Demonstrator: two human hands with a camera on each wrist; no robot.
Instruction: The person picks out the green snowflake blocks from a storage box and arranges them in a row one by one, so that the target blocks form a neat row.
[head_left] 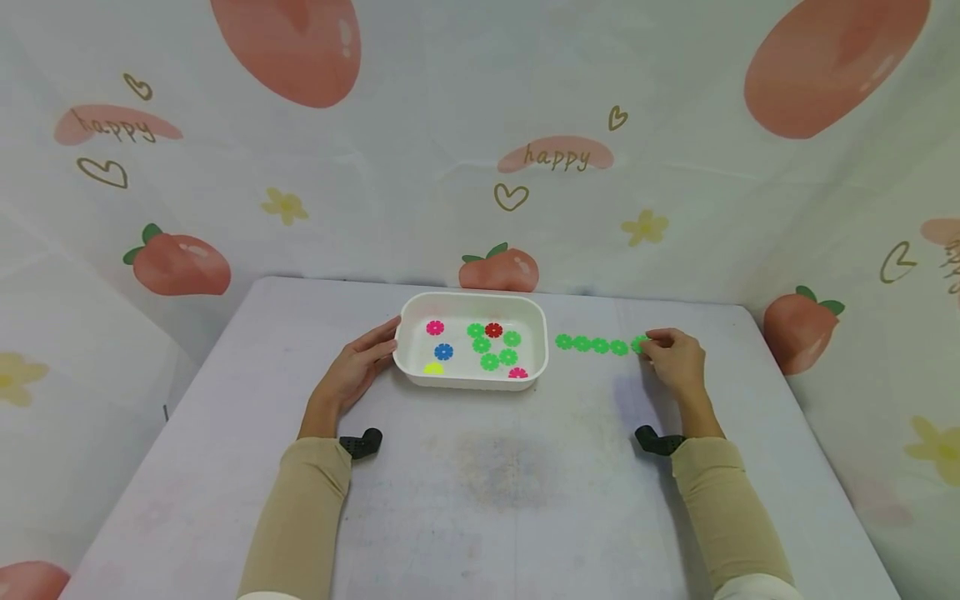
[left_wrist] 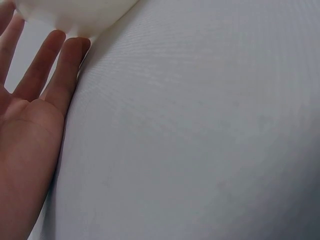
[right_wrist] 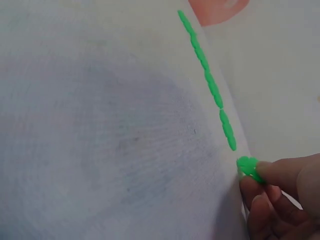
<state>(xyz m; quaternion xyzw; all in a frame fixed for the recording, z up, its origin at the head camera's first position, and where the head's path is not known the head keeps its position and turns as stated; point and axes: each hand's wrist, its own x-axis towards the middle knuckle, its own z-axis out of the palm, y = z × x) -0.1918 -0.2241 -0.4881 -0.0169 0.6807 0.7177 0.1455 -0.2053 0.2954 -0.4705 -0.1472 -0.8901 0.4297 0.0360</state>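
Note:
A white plastic tub (head_left: pixel 471 383) stands toward the back of the table with several flower-shaped plastic discs in it: green, pink, red, blue and yellow. My left hand (head_left: pixel 356 367) rests against the tub's left end; in the left wrist view its fairly straight fingers (left_wrist: pixel 42 67) touch the tub's lower wall (left_wrist: pixel 75 17). To the tub's right, green discs (head_left: pixel 600 345) lie flat in a row. Between thumb and fingers my right hand (head_left: pixel 677 360) pinches another green disc (right_wrist: pixel 248 166), tilted, at the right end of that row. A small gap separates it from the nearest disc.
The white table (head_left: pixel 480 517) bears a faint brownish stain in front of the tub. A fabric backdrop (head_left: pixel 420 167) printed with peaches, hearts and flowers rises directly behind the table's back edge. Black wrist devices (head_left: pixel 362 444) sit on both forearms.

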